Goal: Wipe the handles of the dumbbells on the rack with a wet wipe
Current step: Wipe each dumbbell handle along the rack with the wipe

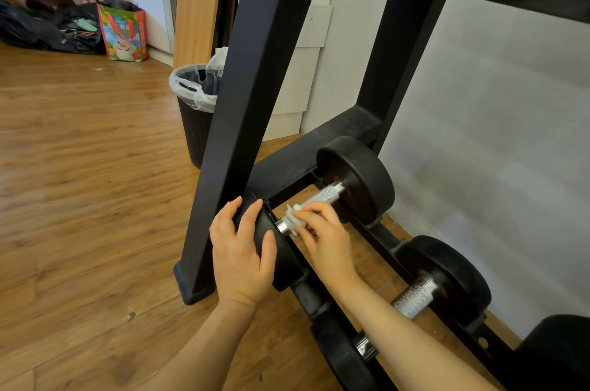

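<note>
Knurled steel shows along the handle (322, 197) of the far dumbbell (354, 180) on the bottom tier of the black rack (255, 71), and that is where we are working: our right hand (325, 237) pinches a crumpled white wet wipe (295, 218) against the near end of that handle, fingers curled around it, while our left hand (239, 250) holds the near weight head (274, 240) of the same dumbbell, fingers wrapped over its rim to steady it. We judge the job to be mid-way on this one handle, with the wipe at the near end and the far stretch up to the far head yet to be covered, though we cannot tell from a dry or wet sheen which parts are already done. The next dumbbell (447, 275) sits to the right along the rail, its handle (415, 298) bare and untouched by the wipe now, and a third weight shows only at the lower right edge. Left of the rack on the wooden floor (79, 167) stands a black bin (194, 132) lined with a clear bag; what lies inside we cannot make out. Far left, a colourful shopping bag (123, 33) holds dark items, beside a heap of dark bags.
</note>
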`<action>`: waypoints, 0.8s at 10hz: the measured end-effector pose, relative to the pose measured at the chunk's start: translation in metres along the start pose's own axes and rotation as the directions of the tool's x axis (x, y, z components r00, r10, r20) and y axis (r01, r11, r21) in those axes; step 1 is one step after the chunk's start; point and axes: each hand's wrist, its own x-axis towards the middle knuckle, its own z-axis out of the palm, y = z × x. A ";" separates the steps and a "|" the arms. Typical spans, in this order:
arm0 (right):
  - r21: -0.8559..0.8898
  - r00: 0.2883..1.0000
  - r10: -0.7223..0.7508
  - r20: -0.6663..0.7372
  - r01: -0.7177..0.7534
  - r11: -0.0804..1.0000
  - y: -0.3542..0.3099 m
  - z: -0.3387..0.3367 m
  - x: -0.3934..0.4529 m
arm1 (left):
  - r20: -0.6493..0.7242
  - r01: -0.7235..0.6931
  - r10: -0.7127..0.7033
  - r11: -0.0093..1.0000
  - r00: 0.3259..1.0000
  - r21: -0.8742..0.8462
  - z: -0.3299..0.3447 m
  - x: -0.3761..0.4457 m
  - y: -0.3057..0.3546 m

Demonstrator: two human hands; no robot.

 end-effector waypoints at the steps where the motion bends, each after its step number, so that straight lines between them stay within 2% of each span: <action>1: 0.021 1.000 0.027 -0.015 -0.027 0.999 -0.001 0.001 -0.002 | 0.002 -0.003 0.003 1.000 1.000 -0.004 0.000 0.000 0.000; 3: -0.006 0.998 -0.018 0.059 0.019 1.000 -0.006 0.002 -0.006 | 0.005 0.000 0.000 1.000 1.000 -0.005 0.000 0.000 0.000; 4: 0.023 0.996 0.078 -0.050 -0.077 0.997 0.002 -0.006 -0.001 | 0.005 0.000 0.000 1.000 1.000 0.000 0.000 0.000 0.000; 6: -0.068 0.999 -0.028 0.025 0.030 0.997 0.001 -0.008 0.000 | 0.005 0.011 -0.011 1.000 1.000 -0.005 0.001 0.000 0.000; 8: -0.059 0.985 0.118 -0.129 -0.126 0.990 0.009 -0.019 0.014 | -0.005 -0.006 0.006 1.000 1.000 -0.010 0.001 -0.001 0.000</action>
